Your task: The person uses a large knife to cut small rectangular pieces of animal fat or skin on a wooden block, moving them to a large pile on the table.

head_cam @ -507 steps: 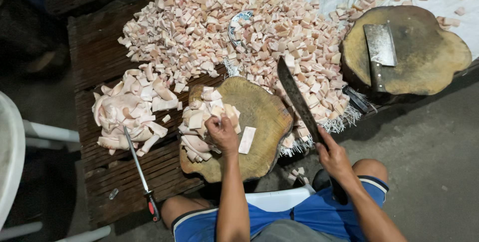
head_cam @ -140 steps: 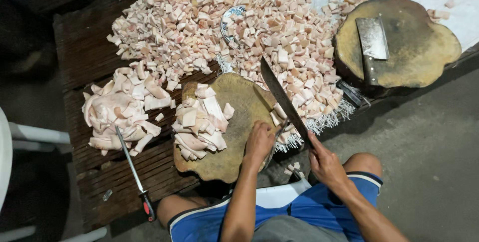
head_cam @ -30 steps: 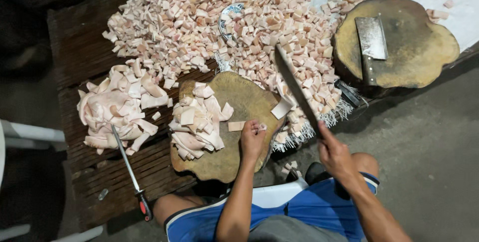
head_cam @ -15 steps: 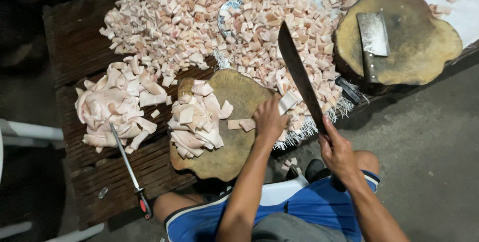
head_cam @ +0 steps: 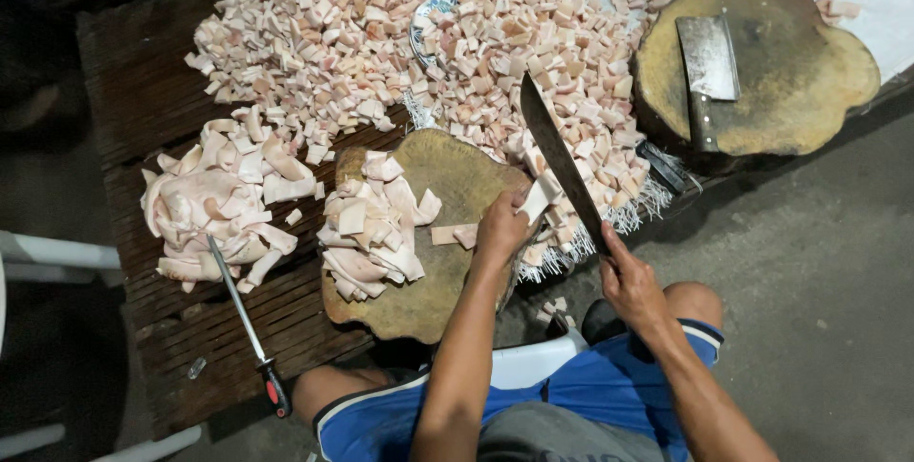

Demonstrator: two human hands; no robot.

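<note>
We grip the long knife (head_cam: 562, 162) in our right hand (head_cam: 628, 281), blade running toward the upper left of the frame. Our left hand (head_cam: 502, 229) pinches a pale pork-skin strip (head_cam: 535, 197) at the chopping block's (head_cam: 457, 176) right edge, directly left of the blade.

The left hand (head_cam: 502, 230) is stretched forward from a straight forearm, fingers curled and pinched shut. The right hand (head_cam: 628, 281) is held nearer and to the right, fist clenched, wrist bent slightly, forearm angled back.
</note>
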